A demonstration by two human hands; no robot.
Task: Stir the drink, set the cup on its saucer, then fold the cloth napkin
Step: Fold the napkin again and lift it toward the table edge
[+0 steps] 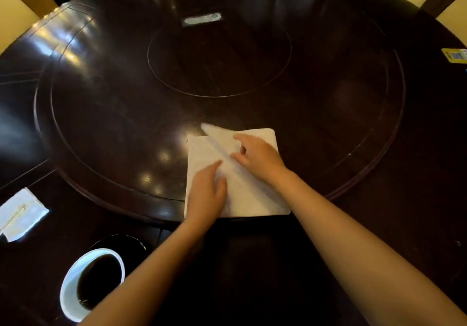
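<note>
A white cloth napkin (202,153) lies on the dark round table (328,128) in front of me, with one flap turned over along a diagonal crease. My left hand (206,195) lies flat on its near left part, fingers together. My right hand (257,157) rests on the folded flap, thumb and fingers pinching the cloth near the crease. A white cup (73,285) of dark drink stands at the lower left on a dark saucer (126,242), partly hidden by my left forearm.
A white paper wrapper (22,214) with a thin wooden stick on it lies at the far left. A raised turntable ring (219,57) sits in the table's middle. A small yellow card (454,55) lies at the right edge. Chairs stand beyond the table.
</note>
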